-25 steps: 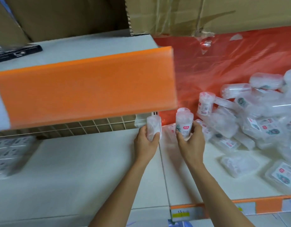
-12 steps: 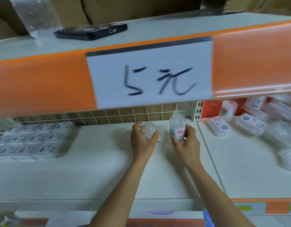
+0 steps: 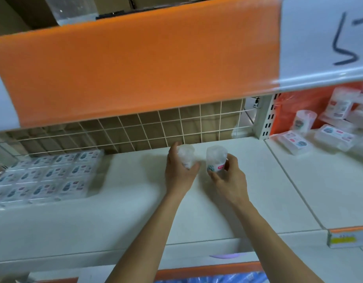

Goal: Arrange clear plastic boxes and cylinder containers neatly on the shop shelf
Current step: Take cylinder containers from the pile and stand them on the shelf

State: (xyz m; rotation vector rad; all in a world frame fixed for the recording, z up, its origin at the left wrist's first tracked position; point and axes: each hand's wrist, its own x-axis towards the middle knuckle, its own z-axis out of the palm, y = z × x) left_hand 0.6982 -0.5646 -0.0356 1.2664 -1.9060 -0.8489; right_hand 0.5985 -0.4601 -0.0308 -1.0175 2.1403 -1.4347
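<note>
From the head camera, the left hand (image 3: pixel 179 172) is curled round a clear plastic cylinder (image 3: pixel 185 155), thumb on its right side and fingers wrapped behind. The right hand (image 3: pixel 227 178) grips a second cylinder (image 3: pixel 216 160), thumb in front and fingers at its right side. Both cylinders stand upright, long axis vertical and lids up; the second one's printed label faces the camera. They are held side by side with a small gap, over the middle of the white shelf (image 3: pixel 135 211) near the wire grid (image 3: pixel 156 127) at its back; whether their bases touch the shelf cannot be told. A neat block of flat boxes (image 3: pixel 45 176) sits at the shelf's left. A loose heap of boxes and cylinders (image 3: pixel 323 129) lies in the bay to the right. An orange strip (image 3: pixel 135 64) edges the shelf above.
</note>
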